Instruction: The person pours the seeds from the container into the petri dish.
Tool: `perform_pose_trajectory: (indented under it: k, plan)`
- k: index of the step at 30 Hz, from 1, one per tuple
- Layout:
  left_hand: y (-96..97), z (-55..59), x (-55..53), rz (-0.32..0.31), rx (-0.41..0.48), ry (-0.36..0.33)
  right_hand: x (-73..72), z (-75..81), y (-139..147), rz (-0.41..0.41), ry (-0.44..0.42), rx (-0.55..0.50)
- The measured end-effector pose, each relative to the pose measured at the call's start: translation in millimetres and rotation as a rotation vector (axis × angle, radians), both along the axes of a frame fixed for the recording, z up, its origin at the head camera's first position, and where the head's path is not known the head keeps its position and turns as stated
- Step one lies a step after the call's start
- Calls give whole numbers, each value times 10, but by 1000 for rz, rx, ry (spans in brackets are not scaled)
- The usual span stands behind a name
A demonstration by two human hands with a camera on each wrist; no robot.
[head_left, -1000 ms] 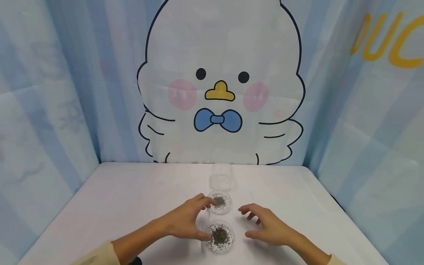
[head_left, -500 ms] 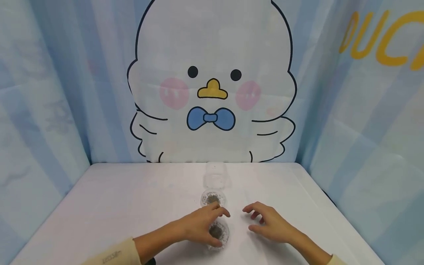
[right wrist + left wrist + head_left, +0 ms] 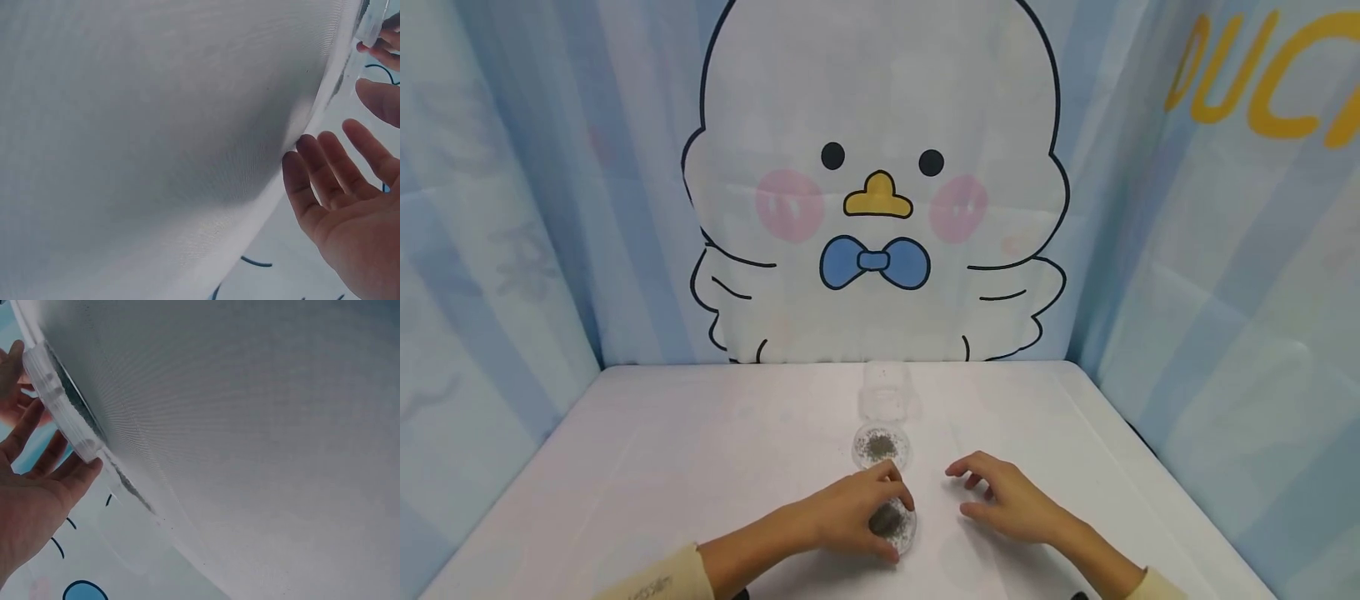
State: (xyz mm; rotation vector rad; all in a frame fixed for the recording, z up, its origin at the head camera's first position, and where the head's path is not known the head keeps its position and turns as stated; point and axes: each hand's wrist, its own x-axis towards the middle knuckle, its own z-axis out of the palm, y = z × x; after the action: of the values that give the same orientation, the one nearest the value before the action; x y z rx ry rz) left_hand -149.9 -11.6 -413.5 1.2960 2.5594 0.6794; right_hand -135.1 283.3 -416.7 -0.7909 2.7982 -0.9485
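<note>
A clear round dish (image 3: 911,534) with dark crumbly bits in its middle lies on the white table, nearest to me. My left hand (image 3: 853,517) spans this dish, thumb at its near side and fingertips at its far side. In the left wrist view the fingers touch the edge of the clear dish (image 3: 65,415) and seem to grip it. A second, similar dish (image 3: 859,451) lies just beyond. My right hand (image 3: 1018,504) hovers to the right of the dishes, fingers bent loosely, holding nothing; the right wrist view shows the same hand (image 3: 350,206) with fingers spread.
A clear plastic container (image 3: 883,402) lies in line behind the dishes at the back of the white table (image 3: 715,442). Fabric curtains (image 3: 497,250) stand at the back and sides. Small specks lie on the table (image 3: 237,487) in the left wrist view.
My left hand has moved right, from beside the dishes to over the near dish, and its fingers have drawn in around it. My right hand has barely moved. The head view has shifted slightly.
</note>
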Motion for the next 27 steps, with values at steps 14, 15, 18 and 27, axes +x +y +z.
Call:
perform_pose_trajectory:
  k: [14, 15, 18, 27]
  plan:
    - [-524, 202, -22, 314, 8, 176, -20, 36, -130, -83, 294, 145]
    - [-600, 236, -18, 367, -8, 202, -29, 32, -150, -112, 340, 175]
    - [-833, 284, -4, 518, -62, 250, -75, 20, -207, -190, 382, 245]
    - [-1123, 158, 137, 665, -155, 291, -68, 1, -283, -258, 250, 255]
